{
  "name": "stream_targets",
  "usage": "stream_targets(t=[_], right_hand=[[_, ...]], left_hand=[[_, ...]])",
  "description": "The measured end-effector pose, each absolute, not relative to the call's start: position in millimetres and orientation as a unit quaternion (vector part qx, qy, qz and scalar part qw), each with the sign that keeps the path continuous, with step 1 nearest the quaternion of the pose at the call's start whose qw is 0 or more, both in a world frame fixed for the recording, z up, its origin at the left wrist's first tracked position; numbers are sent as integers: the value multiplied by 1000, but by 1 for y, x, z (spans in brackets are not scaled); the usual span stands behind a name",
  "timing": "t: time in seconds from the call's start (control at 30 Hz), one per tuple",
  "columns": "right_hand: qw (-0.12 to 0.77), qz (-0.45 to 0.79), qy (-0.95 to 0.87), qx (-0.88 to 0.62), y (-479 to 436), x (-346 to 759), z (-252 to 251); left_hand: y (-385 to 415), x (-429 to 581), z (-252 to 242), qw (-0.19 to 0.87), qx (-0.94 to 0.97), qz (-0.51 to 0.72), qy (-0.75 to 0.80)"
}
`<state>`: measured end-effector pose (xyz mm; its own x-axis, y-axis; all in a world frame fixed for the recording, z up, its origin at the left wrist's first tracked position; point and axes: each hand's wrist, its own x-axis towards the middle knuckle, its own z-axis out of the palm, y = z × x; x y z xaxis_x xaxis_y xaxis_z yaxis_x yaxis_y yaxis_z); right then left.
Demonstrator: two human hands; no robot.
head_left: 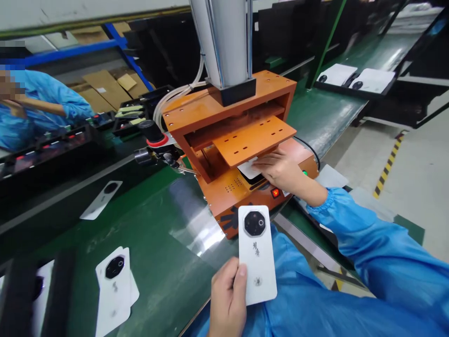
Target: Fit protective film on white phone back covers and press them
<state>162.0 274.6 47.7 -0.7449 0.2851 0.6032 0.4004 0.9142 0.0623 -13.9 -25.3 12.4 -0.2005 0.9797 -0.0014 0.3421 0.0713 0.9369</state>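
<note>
Two-handed: pinching phone cover [257, 267] low in left fingers [240, 281], perhaps sparing print [256, 248]; resting right fingers [265, 162] on panel [248, 169] under press [255, 138], unclear whether pinching.

Shows white with dark characters on the held phone [260, 271], orange on the press [254, 140], yellow-and-black stripes on floor tape [389, 164].

A hand could pass over the bench [161, 257] just left of the press [206, 113]; its plate [254, 140] hangs low by the right hand [278, 169], and a regulator [151, 131] juts out left.
</note>
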Motion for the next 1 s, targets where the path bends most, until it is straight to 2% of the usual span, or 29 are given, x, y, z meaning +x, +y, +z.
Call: stream_targets(t=[0.17, 0.33, 0.43, 0.57, 0.63, 0.7, 0.8, 0.9, 1.0], right_hand=[[225, -45, -948, -221, 273, 165, 64], [179, 12, -959, -220, 265, 166, 75], [231, 0, -943, -240, 245, 173, 62], [424, -39, -817, -389, 213, 210, 14], [476, -78, -730, -484, 203, 237, -14], [458, -107, -709, -525, 198, 261, -37], [395, -113, -755, -511, 199, 280, -54], [361, -123, -784, -490, 206, 283, -50], [380, -106, -779, -488, 203, 283, -37]], left_hand=[[-25, -21, 2, 221, 655, 422, 586], [-5, -21, 8, 75, 766, 320, 553], [9, -18, 3, 5, 780, 277, 561], [23, -19, -10, -54, 774, 280, 565], [25, -22, -18, -84, 782, 280, 551], [26, -27, -25, -116, 790, 276, 535], [28, -32, -28, -143, 794, 266, 527], [30, -35, -23, -138, 794, 248, 538], [27, -32, -11, -121, 800, 252, 530]])
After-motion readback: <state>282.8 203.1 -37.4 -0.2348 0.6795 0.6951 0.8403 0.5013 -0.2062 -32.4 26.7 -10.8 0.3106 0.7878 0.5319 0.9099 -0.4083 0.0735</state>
